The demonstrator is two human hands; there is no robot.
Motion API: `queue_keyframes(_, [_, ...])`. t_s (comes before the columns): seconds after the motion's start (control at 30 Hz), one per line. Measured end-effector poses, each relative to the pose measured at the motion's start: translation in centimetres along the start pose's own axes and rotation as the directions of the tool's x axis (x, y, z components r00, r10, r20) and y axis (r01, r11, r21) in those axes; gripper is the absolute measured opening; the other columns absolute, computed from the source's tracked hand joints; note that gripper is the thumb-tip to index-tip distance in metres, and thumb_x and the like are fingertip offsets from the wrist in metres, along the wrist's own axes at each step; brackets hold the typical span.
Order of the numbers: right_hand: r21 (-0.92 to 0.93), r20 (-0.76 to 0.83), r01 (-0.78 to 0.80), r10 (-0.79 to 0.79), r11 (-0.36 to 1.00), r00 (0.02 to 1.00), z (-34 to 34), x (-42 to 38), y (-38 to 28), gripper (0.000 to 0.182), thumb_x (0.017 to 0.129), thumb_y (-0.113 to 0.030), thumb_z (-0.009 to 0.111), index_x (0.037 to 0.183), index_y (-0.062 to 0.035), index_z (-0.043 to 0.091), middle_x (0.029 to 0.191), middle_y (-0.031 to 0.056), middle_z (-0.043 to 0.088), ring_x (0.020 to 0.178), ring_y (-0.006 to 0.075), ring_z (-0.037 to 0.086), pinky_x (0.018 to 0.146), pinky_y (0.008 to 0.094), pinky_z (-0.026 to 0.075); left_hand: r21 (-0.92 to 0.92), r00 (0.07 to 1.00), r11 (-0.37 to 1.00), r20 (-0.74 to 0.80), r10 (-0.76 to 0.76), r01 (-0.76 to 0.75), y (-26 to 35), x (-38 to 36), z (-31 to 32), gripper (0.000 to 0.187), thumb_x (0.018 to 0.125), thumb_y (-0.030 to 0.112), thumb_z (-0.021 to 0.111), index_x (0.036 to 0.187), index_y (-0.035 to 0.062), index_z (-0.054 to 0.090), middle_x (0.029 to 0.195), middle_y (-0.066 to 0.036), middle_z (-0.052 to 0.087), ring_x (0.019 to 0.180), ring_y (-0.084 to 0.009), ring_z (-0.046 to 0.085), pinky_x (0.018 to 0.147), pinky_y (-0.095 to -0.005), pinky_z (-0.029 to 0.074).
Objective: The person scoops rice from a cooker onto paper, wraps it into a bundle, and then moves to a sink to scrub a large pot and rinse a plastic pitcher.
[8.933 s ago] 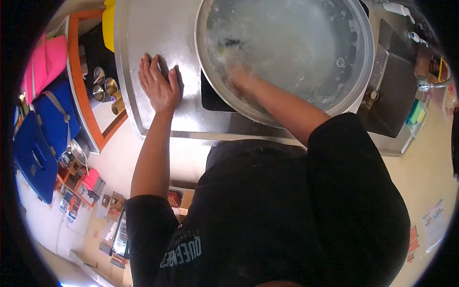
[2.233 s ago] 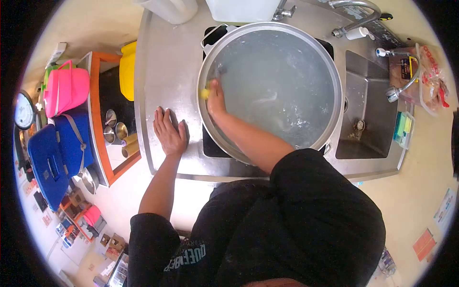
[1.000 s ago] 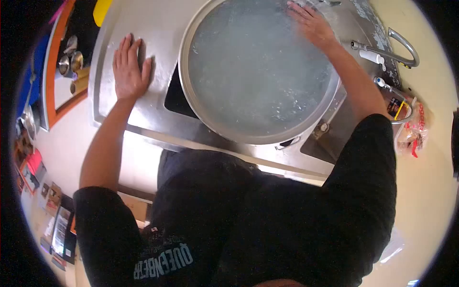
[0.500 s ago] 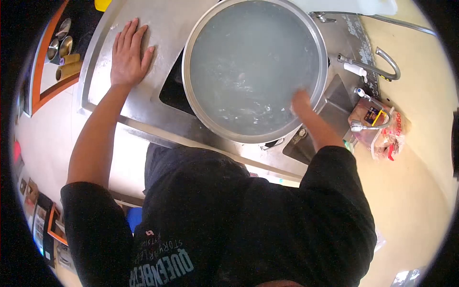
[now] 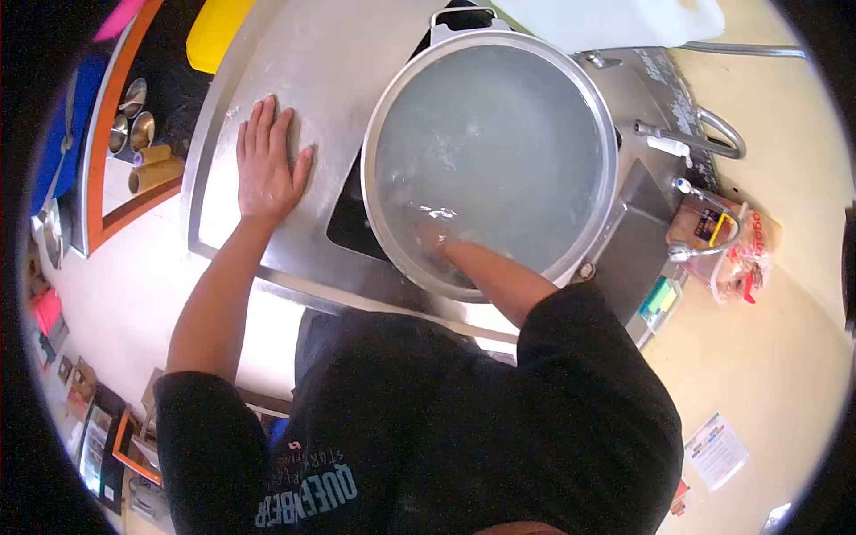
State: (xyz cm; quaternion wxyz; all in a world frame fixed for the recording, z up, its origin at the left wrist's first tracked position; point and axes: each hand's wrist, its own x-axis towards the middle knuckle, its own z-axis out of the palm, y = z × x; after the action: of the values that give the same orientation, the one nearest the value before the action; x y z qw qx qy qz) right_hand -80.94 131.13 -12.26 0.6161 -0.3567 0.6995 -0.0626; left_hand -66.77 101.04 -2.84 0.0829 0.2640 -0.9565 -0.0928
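While the right hand (image 5: 434, 236) scrubs underwater near the stockpot's (image 5: 492, 152) near wall (fingers blurred, grip unclear), left hand (image 5: 266, 160) lies flat, fingers spread, on the steel counter (image 5: 321, 80) beside it; next, probably work around the wall

The black shirt (image 5: 428, 428) bears pale blue lettering, seen upside down, that reads roughly "QUEENBEE". Smaller print above it is too blurred to read. Print on the bag (image 5: 731, 250) is unreadable.
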Motion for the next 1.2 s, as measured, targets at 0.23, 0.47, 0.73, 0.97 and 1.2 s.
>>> queue_keyframes(0.23, [0.086,-0.338,-0.014,0.042,0.996,0.940,-7.0,10.3,1.5,0.061,0.099,-0.054,0.053,0.137,-0.0071,0.064,0.142,0.0248,0.060,0.134,0.0421,0.055,0.115,0.0527,0.038,0.005,1.000,1.000,0.017,0.005,-0.005,0.3,-0.2,0.0,0.061,0.099,0.037,0.057,0.148,0.0034,0.047,0.164,-0.022,0.033,0.155,-0.0392,0.027,0.125,-0.0556,0.019])
queue_keyframes(0.47, [-0.037,-0.496,-0.354,0.291,0.934,0.818,-14.6,7.3,14.9,0.062,0.099,-0.054,0.052,0.138,-0.0075,0.063,0.143,0.0247,0.059,0.134,0.0418,0.055,0.115,0.0524,0.038,0.030,0.999,0.999,0.023,0.028,-0.028,0.0,0.4,0.2,0.060,0.100,0.040,0.052,0.147,0.0014,0.049,0.164,-0.023,0.035,0.155,-0.0391,0.027,0.125,-0.0556,0.019])
queue_keyframes(0.73, [-0.213,-0.389,-0.587,0.483,0.781,0.784,-12.9,-1.9,23.7,0.063,0.100,-0.055,0.051,0.140,-0.0079,0.061,0.144,0.0247,0.058,0.136,0.0416,0.054,0.116,0.0520,0.037,0.044,0.999,0.999,0.042,0.019,-0.021,0.2,0.3,0.1,0.061,0.103,0.043,0.047,0.148,0.0004,0.046,0.164,-0.024,0.033,0.155,-0.0399,0.026,0.126,-0.0559,0.017])
queue_keyframes(0.97, [-0.366,-0.059,-0.343,0.346,0.865,0.936,-4.5,-4.2,17.9,0.063,0.101,-0.055,0.049,0.142,-0.0083,0.059,0.145,0.0247,0.057,0.136,0.0414,0.053,0.117,0.0517,0.036,0.039,0.999,0.999,0.042,0.008,-0.010,0.4,0.3,-0.2,0.061,0.103,0.042,0.049,0.148,0.0005,0.047,0.164,-0.024,0.033,0.155,-0.0399,0.026,0.126,-0.0562,0.018])
queue_keyframes(1.2, [-0.049,-0.042,-0.060,0.058,0.997,0.997,-1.4,0.5,6.1,0.064,0.101,-0.056,0.048,0.144,-0.0086,0.057,0.147,0.0246,0.056,0.137,0.0411,0.052,0.117,0.0514,0.036,-0.001,1.000,1.000,0.005,0.000,0.000,0.3,0.2,-0.1,0.061,0.099,0.039,0.056,0.148,0.0031,0.048,0.164,-0.022,0.034,0.155,-0.0395,0.027,0.126,-0.0556,0.018])
